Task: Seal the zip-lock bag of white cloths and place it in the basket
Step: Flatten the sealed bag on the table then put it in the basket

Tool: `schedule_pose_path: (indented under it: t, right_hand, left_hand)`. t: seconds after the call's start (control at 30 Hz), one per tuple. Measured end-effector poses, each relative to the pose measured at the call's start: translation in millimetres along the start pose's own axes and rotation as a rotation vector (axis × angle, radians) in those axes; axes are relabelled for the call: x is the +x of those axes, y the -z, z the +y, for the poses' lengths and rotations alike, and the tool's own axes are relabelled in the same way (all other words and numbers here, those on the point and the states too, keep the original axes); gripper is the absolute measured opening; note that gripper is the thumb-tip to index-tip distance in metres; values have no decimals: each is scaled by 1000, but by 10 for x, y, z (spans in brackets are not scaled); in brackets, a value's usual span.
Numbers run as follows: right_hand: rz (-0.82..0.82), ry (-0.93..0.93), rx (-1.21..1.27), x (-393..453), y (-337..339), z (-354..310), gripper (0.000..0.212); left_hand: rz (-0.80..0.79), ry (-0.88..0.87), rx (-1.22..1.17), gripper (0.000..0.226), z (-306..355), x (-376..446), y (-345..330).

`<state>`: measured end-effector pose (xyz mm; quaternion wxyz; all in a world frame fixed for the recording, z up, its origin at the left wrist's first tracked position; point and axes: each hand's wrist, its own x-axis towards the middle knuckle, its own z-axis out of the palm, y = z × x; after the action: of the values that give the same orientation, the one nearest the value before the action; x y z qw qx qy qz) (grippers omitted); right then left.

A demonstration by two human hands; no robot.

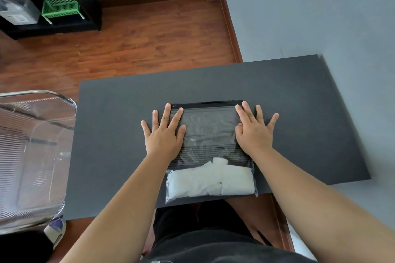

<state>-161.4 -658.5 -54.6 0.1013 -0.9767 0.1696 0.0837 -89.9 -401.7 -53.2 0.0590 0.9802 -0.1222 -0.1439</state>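
Note:
A clear zip-lock bag (209, 132) lies flat on the dark table (119, 100), its zip strip at the far end. White cloths (210, 180) are bunched in its near end. My left hand (163, 131) lies palm down on the bag's left edge, fingers spread, fingertips near the zip. My right hand (254, 129) presses flat on the right edge the same way. Neither hand grips anything. The transparent ribbed basket (32, 156) stands to the left of the table, with nothing visible inside it.
A grey wall runs close along the table's right side. Wooden floor lies beyond the far edge. A black shelf at the far left holds a green crate (61, 7) and a grey box (19, 9). My lap is under the near edge.

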Motion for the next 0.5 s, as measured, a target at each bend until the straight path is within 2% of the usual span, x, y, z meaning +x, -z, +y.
schedule_pose_path:
  t: [0.2,0.3,0.4,0.5]
  right_hand:
    - [-47,-71,9,-90,14,-154,61]
    - [-108,62,91,-332,-34,-359,69]
    - [-235,172,107,-477,-168,-455,72]
    - [-239,191,67,-401,-202,-340,73]
  left_hand:
    - [-27,22,-23,57,50,-55,40]
    - [16,-112,-16,62,263,-203,35]
    - [-83,-278,0,63,444,-360,-104]
    - [-122,-282,24,61,361,-360,-197]
